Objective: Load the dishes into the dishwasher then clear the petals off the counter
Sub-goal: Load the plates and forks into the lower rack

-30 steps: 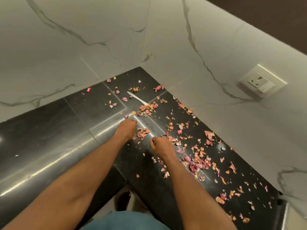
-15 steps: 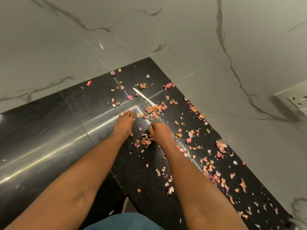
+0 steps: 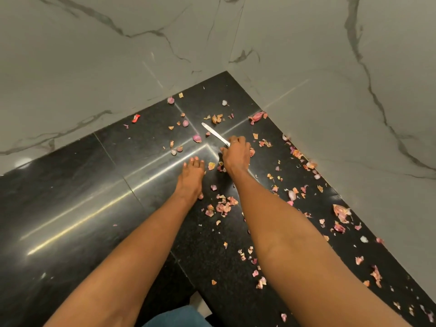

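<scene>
Clearing petals looks like the step in hand, w/ no dishes or dishwasher in view, so the loading part can't be judged from here. Both arms reach out over the black counter (image 3: 70, 185) toward its inner corner, where 2 marble walls (image 3: 94, 55) meet. Left hand (image 3: 191, 177) lies flat on the stone, fingers straight & together, holding nothing, prob. set as a stop to sweep against. Right hand (image 3: 236, 153) is curled, knuckles up, at the near end of a slim white knife (image 3: 215, 134) lying on the counter; fingers seem to close round its handle, but the handle is hidden under the hand, so grip is a guess. Petals (image 3: 223, 206) are scattered all over: a small heap between the 2 forearms, loose bits near the corner beyond the fingertips, & a long trail down the right side along the wall to the counter's near end. A red scrap (image 3: 136, 118) sits by the left wall, apart from the rest. Next move prob. calls for lifting the knife clear, or using its edge to scrape petals toward the flat left hand, then gathering the heap. Right-side trail is untouched & is most of the job left.
</scene>
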Demonstrator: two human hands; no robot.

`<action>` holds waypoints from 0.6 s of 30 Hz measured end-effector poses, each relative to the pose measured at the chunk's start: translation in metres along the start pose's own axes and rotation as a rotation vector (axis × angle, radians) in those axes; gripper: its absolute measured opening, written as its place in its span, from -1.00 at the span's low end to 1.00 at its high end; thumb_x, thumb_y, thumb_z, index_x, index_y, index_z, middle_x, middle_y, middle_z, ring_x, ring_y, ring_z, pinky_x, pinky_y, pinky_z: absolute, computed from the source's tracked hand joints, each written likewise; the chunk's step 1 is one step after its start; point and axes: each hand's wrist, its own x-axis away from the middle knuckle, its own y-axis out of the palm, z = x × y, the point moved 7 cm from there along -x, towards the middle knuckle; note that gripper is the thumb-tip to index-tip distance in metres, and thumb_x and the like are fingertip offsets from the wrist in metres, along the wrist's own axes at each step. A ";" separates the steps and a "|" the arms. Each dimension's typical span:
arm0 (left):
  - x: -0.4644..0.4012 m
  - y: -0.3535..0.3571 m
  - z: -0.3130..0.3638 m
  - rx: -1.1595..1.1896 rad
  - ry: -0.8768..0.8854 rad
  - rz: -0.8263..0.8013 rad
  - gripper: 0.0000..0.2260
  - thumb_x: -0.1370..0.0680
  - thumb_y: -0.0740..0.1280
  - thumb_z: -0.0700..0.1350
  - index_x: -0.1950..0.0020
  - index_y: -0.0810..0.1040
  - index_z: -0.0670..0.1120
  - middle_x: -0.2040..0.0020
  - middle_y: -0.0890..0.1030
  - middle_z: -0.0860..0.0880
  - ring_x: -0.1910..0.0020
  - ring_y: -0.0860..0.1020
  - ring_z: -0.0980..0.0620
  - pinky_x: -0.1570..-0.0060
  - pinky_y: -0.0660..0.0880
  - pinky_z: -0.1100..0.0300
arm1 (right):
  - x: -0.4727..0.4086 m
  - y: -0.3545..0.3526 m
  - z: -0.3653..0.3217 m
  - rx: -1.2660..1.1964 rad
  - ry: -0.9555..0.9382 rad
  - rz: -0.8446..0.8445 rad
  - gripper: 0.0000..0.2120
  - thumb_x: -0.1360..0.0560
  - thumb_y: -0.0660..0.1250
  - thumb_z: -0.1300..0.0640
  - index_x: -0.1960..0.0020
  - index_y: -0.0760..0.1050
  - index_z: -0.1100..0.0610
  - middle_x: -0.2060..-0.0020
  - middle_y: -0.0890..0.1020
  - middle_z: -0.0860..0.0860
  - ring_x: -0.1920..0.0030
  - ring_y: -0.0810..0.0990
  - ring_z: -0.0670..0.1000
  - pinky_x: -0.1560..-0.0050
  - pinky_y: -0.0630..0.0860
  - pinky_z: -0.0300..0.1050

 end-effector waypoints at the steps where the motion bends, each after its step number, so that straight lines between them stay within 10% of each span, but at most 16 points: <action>1: -0.001 0.000 0.001 -0.011 -0.004 -0.001 0.17 -0.19 0.68 -0.23 -0.64 0.05 -0.21 -0.63 0.07 -0.22 -0.62 0.03 -0.18 -0.60 -0.01 -0.05 | -0.004 0.002 -0.001 0.022 0.009 -0.007 -0.57 -0.59 0.42 0.01 -0.40 0.47 0.15 -0.31 0.51 0.12 -0.27 0.45 0.15 -0.31 0.42 0.05; 18: -0.010 0.005 0.000 -0.174 -0.020 -0.042 0.20 -0.17 0.70 -0.12 -0.63 0.05 -0.20 -0.63 0.12 -0.22 -0.63 0.04 -0.16 -0.59 -0.16 -0.13 | -0.013 0.020 0.026 -0.013 0.213 -0.039 -0.82 -0.60 0.35 0.02 -0.12 0.64 0.06 -0.11 0.65 0.07 -0.25 0.49 0.15 -0.24 0.33 0.13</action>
